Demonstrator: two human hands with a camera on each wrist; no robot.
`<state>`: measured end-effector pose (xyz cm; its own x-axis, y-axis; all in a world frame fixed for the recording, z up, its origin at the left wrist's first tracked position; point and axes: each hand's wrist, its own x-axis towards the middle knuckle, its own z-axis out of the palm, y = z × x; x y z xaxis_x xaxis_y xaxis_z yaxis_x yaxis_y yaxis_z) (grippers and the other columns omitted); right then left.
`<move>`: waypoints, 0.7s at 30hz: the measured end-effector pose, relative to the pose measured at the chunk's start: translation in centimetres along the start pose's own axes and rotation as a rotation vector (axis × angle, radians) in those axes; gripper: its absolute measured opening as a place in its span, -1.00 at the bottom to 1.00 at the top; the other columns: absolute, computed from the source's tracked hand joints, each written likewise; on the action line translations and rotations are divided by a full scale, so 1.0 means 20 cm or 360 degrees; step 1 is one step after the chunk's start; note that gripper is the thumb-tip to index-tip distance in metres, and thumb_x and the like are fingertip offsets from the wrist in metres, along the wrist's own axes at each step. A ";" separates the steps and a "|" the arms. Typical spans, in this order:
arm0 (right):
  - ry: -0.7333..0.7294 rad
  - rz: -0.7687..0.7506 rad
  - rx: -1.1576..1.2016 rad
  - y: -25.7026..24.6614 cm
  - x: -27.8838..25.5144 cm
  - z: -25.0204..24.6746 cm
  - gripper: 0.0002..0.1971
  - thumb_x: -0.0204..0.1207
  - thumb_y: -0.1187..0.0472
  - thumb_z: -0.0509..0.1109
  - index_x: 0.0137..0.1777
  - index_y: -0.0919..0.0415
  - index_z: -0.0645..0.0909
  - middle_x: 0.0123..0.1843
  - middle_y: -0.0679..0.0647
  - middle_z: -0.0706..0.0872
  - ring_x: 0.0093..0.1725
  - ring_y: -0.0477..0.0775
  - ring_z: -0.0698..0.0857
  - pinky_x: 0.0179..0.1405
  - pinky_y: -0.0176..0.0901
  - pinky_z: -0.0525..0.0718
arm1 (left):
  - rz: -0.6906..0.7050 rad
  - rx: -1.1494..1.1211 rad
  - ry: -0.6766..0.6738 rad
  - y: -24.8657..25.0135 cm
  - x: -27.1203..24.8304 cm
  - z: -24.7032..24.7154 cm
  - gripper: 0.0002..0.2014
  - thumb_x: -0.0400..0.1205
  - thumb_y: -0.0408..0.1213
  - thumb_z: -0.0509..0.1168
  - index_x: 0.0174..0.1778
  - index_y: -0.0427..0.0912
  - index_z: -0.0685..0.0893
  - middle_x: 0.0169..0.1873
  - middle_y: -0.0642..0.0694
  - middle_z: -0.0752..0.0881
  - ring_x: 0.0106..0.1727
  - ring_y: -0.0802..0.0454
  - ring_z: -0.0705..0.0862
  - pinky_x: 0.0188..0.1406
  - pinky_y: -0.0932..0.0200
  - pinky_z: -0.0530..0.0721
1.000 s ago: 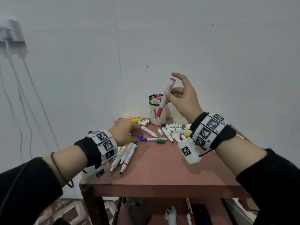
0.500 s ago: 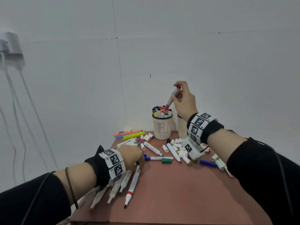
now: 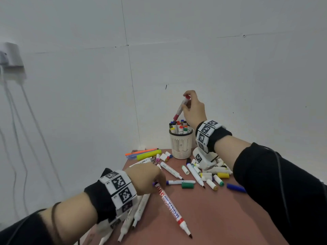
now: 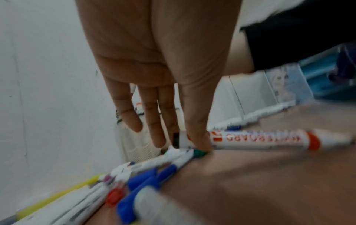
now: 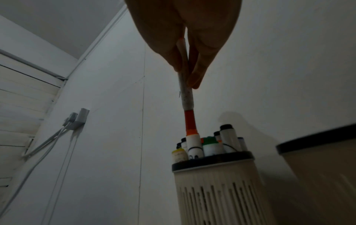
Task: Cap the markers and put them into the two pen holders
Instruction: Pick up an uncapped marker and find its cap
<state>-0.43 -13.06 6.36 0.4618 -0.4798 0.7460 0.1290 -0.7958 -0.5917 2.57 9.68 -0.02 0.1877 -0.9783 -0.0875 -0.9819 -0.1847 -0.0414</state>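
Red-capped marker (image 3: pixel 180 107) is pinched in the right hand (image 3: pixel 193 110), thumb and fingers closed round its upper barrel, cap end down, just above the near pen holder (image 3: pixel 180 145). Step in hand, I'd say: dropping a capped marker in.

Next move needs a gap btwn the markers already standing there, approx 10 w/ mixed caps; the holder looks nearly full, so lower it straight, don't jam.

2nd holder (image 5: pixel 318 164) stands just beside it; its contents can't be told from here.

Left hand (image 3: pixel 146 179) is down on the table (image 3: pixel 221 218), thumb and fingertips pinching the back end of an uncapped red whiteboard marker (image 3: pixel 172 207), prob. the next to cap. Loose caps and markers lie scattered around it.
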 end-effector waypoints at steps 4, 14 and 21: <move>-0.0133 -0.0057 -0.0081 0.00 0.02 0.04 -0.70 0.55 0.52 0.11 0.21 0.26 0.44 -0.42 -0.08 0.57 -0.46 -0.23 0.56 -0.43 -0.46 0.47 | -0.0061 -0.0480 0.0299 0.07 -0.10 -0.04 -0.81 0.51 -0.29 0.42 0.03 -0.06 0.78 -0.17 0.04 0.75 -0.20 0.23 0.58 -0.14 0.35 0.52; -0.0129 -0.0093 -0.0098 -0.01 0.06 0.02 -0.68 0.51 0.45 0.22 0.23 0.24 0.52 -0.29 0.05 0.54 -0.46 -0.18 0.55 -0.46 -0.57 0.46 | -0.0648 -0.2006 0.0544 0.29 -0.23 0.18 -0.84 0.43 -0.40 0.53 -0.09 -0.25 0.81 -0.43 -0.13 0.77 -0.42 0.11 0.67 -0.28 0.27 0.70; -0.0130 0.0007 -0.0225 0.02 0.10 0.02 -0.70 0.51 0.45 0.20 0.21 0.26 0.53 -0.24 0.14 0.57 -0.30 0.03 0.53 -0.26 -0.20 0.53 | -0.0802 -0.2912 0.0528 0.44 -0.13 0.32 -0.86 0.39 -0.67 0.46 -0.16 -0.58 0.71 -0.42 -0.38 0.73 -0.52 -0.05 0.70 -0.47 0.18 0.72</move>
<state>0.90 -14.24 7.55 0.5326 -0.4565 0.7127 0.0046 -0.8405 -0.5418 -6.39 11.20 -6.57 0.6243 -0.7467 -0.2295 0.2843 -0.0564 0.9571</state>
